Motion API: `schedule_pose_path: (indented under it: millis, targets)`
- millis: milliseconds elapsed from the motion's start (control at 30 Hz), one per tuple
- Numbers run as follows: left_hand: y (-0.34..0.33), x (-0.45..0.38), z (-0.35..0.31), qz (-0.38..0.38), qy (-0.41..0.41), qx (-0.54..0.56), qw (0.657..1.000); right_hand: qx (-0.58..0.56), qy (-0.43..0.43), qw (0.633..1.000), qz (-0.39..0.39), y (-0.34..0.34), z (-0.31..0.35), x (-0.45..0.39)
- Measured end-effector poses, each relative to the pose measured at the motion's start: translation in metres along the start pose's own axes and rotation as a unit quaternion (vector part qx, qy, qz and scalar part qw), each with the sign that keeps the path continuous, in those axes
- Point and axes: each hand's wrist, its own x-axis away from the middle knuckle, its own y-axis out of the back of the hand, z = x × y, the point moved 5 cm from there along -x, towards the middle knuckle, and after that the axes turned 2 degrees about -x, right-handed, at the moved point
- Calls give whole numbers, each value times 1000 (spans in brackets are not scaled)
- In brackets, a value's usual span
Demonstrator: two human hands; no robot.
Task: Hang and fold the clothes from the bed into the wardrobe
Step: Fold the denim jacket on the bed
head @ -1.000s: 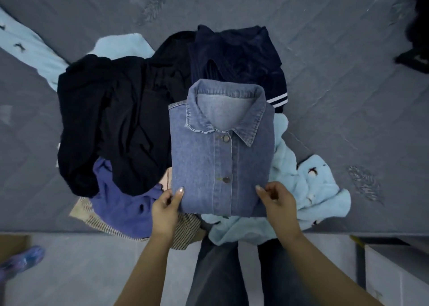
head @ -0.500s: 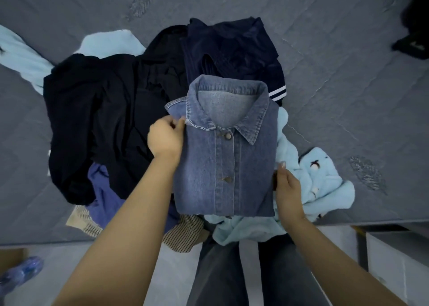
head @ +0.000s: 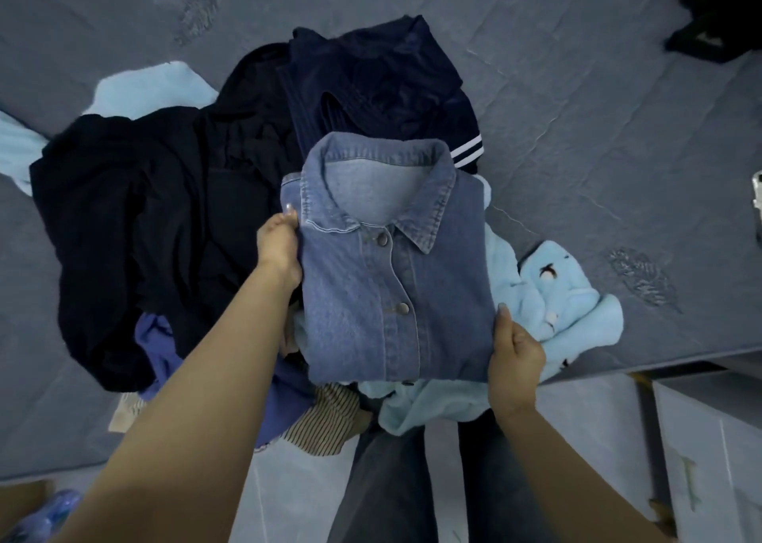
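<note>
A folded blue denim shirt lies collar-up on top of a heap of clothes on the grey bed. My left hand grips the shirt's left edge near the collar. My right hand holds its lower right corner, thumb on top. Under and around the shirt lie a black garment, a navy top with white stripes, a light blue fleece piece, a purple-blue garment and a striped beige cloth.
The bed's near edge runs just in front of my legs. A white cabinet stands at the lower right. A dark item sits at the far right corner of the bed. A brown box edge shows at the lower left.
My left hand went from the shirt's bottom edge up to its left side near the collar. My right hand shifted from the bottom edge to the lower right corner.
</note>
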Motion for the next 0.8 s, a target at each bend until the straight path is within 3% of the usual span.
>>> schedule_pose_path:
  millis: [133, 200, 267, 367, 500, 633, 733, 800]
  targets:
    - [5, -4, 4, -21, -59, -75, 995, 26, -14, 1000, -2, -11, 1, -12]
    - [11, 10, 7, 24, -76, -113, 990, 11, -13, 997, 69, -18, 11, -22]
    - [20, 27, 25, 102, -37, -117, 987, 5, -33, 983, 179, -32, 25, -33]
    - [32, 58, 64, 148, 4, -180, 972, 93, -74, 955, 273, -51, 37, -49]
    - [33, 62, 83, 112, -7, -209, 972, 203, -74, 928, 303, -62, 43, -66]
    - [31, 59, 77, 114, 41, -281, 952, 158, -34, 945, 284, -64, 53, -54]
    - [32, 80, 71, 167, 26, -194, 966, 110, 1, 965, 238, -58, 61, -37]
    - [37, 100, 69, 186, 18, -141, 972, 96, -13, 964, 249, -53, 68, -28]
